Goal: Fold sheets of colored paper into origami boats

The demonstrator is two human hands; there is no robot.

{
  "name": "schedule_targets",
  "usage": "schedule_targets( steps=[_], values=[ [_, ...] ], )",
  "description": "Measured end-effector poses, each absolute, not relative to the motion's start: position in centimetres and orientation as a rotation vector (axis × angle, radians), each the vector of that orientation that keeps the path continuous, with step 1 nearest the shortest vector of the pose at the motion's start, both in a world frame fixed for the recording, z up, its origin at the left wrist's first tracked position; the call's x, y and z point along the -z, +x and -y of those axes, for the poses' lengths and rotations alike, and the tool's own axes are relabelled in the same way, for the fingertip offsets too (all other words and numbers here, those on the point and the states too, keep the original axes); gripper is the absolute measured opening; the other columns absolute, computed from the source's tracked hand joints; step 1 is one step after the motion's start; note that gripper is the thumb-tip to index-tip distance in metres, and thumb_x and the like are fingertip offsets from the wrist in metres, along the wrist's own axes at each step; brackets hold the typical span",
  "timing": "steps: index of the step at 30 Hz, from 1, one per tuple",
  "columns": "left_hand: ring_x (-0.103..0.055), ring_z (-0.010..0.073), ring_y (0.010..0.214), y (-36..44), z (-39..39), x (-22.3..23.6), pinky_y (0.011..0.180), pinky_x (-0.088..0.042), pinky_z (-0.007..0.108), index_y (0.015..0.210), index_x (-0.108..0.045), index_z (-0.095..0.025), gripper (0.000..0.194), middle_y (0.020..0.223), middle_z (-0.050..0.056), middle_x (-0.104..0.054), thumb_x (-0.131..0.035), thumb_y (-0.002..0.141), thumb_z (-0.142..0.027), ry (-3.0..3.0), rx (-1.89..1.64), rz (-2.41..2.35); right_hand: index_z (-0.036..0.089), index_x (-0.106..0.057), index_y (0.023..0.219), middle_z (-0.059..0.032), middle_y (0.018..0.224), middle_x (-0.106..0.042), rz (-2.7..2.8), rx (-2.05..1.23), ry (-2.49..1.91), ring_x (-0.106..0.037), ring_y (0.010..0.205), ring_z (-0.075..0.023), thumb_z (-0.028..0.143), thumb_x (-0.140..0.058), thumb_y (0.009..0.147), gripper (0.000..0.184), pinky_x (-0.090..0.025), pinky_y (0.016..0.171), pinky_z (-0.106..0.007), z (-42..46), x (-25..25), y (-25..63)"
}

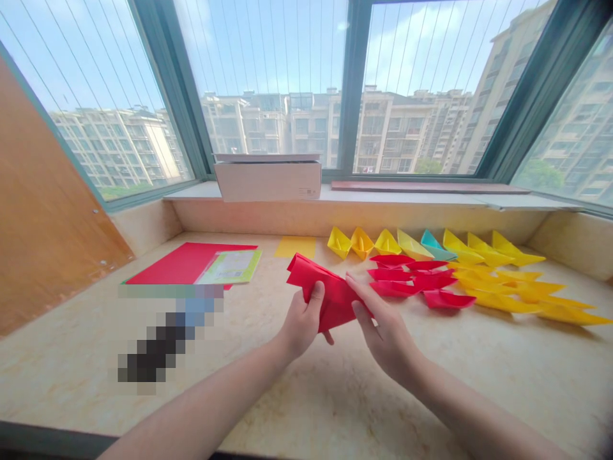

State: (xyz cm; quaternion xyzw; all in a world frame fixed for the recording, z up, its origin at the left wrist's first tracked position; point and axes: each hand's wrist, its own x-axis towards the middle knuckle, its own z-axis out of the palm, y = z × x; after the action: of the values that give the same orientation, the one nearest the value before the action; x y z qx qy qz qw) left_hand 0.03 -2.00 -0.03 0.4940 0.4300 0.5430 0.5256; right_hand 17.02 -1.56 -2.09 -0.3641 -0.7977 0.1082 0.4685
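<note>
Held up over the counter is a sheet of red paper, folded in layers with its upper left end curling. My left hand grips its left side, thumb pressed on the front and fingers behind. At the right edge, my right hand has its fingers closed on the paper; part of its grip is hidden. Beyond my right hand sit several red paper boats. Several yellow paper boats lie to their right. A back row holds more yellow boats and one teal boat.
On the left lie red paper sheets with a green-and-white packet on top. A yellow sheet is near the back. A white box stands on the window ledge. A pixelated patch hides something on the counter's left.
</note>
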Motion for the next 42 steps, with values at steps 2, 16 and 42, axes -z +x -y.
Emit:
schedule_targets(
  steps=[2, 16, 42],
  values=[
    [-0.066, 0.0192, 0.05, -0.1, 2.2, -0.1, 0.034, -0.055, 0.028, 0.096, -0.06, -0.011, 0.056, 0.073, 0.007, -0.068, -0.054, 0.085, -0.066, 1.221, -1.297, -0.995, 0.02, -0.055, 0.137, -0.014, 0.136, -0.061, 1.869, -0.362, -1.011, -0.058, 0.126, -0.0296, 0.032, -0.05, 0.098, 0.042, -0.051, 0.102, -0.047, 1.2, 1.5, 17.7],
    [-0.07, 0.0164, 0.084, -1.8, 0.9, -1.0, 0.078, -0.055, 0.028, 0.127, -0.045, -0.022, 0.063, 0.099, 0.004, -0.074, -0.08, 0.075, -0.033, 1.278, -1.44, -0.937, 0.017, -0.077, 0.084, -0.0002, 0.06, -0.062, 1.913, -1.058, -1.177, -0.052, 0.048, -0.0111, 0.037, -0.065, 0.085, 0.023, -0.039, 0.041, -0.021, 0.0, -1.1, 21.9],
    [-0.066, 0.0152, 0.062, -4.7, 0.7, -2.4, 0.058, -0.043, 0.023, 0.101, -0.071, -0.018, 0.026, 0.076, 0.005, -0.074, -0.05, 0.098, -0.034, 2.878, -0.715, -1.024, 0.018, -0.072, 0.092, -0.0039, 0.072, -0.072, 2.339, 0.25, -0.808, -0.066, 0.066, -0.0172, 0.037, -0.059, 0.096, 0.023, -0.045, 0.065, -0.028, 0.7, -2.5, 23.9]
  ],
)
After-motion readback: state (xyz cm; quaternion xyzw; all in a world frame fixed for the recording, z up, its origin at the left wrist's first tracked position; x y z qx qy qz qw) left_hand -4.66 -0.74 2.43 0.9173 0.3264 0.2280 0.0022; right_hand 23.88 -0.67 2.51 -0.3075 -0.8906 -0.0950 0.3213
